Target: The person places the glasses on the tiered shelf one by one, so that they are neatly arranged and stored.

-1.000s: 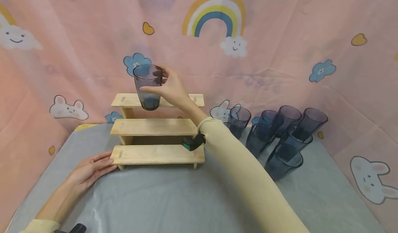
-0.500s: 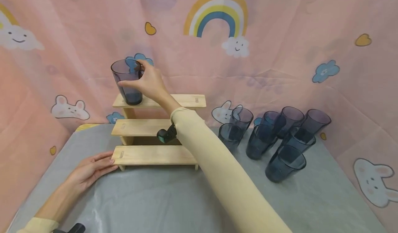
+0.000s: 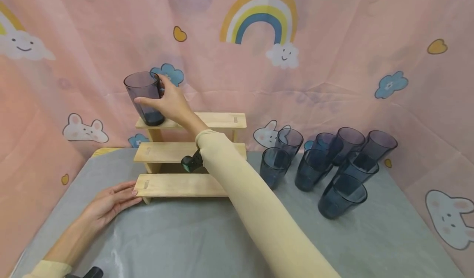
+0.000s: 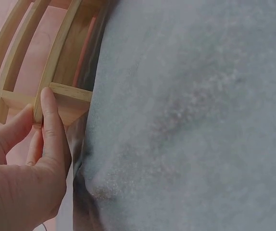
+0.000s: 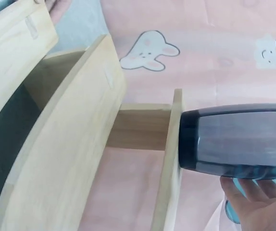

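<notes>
My right hand (image 3: pixel 172 101) grips a dark bluish-purple glass tumbler (image 3: pixel 142 90), thumb on the near side and fingers around the far side. The tumbler stands upright at the left end of the top tier of a three-step wooden shelf (image 3: pixel 185 151). In the right wrist view the base of the tumbler (image 5: pixel 239 139) meets the top board (image 5: pixel 169 178). Low on the left, my left hand (image 3: pixel 107 204) pinches the left end of the lowest tier. The left wrist view shows the thumb and fingers of that hand (image 4: pixel 27 178) on either side of the board (image 4: pixel 56 62).
Several matching tumblers (image 3: pixel 342 195) stand grouped on the grey cloth (image 3: pixel 177 241) to the right of the shelf. A pink curtain (image 3: pixel 326 31) with rainbows, clouds and rabbits hangs behind. My right forearm (image 3: pixel 255 195) crosses in front of the shelf's right side.
My right hand has carried the tumbler leftward along the top tier and lowered it onto the left end. My left hand has stayed at the lowest tier.
</notes>
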Motion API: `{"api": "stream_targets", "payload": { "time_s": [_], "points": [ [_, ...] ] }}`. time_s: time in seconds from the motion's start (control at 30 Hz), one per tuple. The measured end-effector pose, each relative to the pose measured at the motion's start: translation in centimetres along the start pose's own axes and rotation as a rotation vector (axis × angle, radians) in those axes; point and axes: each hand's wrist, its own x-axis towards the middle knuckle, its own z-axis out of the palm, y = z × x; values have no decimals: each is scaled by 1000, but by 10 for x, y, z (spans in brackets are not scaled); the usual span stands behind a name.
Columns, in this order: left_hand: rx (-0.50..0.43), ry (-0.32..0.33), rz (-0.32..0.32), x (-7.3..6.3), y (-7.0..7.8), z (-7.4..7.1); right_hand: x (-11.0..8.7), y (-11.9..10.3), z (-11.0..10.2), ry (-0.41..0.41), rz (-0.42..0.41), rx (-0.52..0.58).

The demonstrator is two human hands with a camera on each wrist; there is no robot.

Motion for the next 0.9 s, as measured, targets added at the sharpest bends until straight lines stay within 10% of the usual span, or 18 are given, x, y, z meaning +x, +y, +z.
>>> {"api": "stream_targets", "payload": {
  "time_s": [0.9],
  "points": [
    [-1,-11,-6,-1,1,-2,-53,0,-63,-125,-267,386]
  ]
}}
